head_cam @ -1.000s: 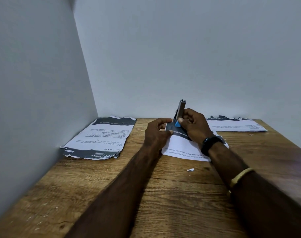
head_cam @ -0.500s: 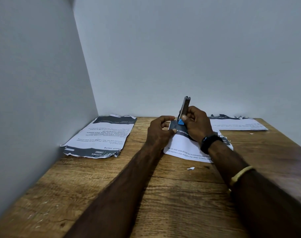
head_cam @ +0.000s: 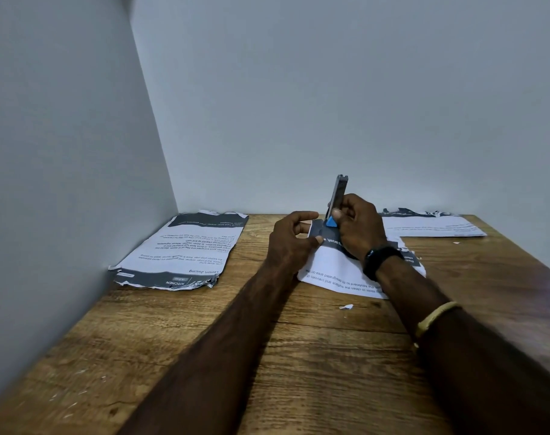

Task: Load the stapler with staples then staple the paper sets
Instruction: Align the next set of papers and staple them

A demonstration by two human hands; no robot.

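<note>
A small stapler (head_cam: 337, 199), metal with a blue plastic base, stands nearly upright over the far corner of the middle paper set (head_cam: 333, 271). My right hand (head_cam: 358, 226) is closed around its lower part, and only the top arm and a blue tip show. My left hand (head_cam: 291, 238) rests on the paper's far left corner, thumb and fingers pinching its edge. The stapler's jaw on the paper is hidden by my fingers.
Another printed paper set (head_cam: 185, 249) lies at the left against the side wall, and a third paper set (head_cam: 430, 226) lies at the back right. A torn paper scrap (head_cam: 346, 306) lies on the wooden table (head_cam: 299, 356). Grey walls close off the left and far sides.
The stapler has risen slightly and tipped more upright in my right hand. The paper set shifted a little to the right. My left hand stays at the corner.
</note>
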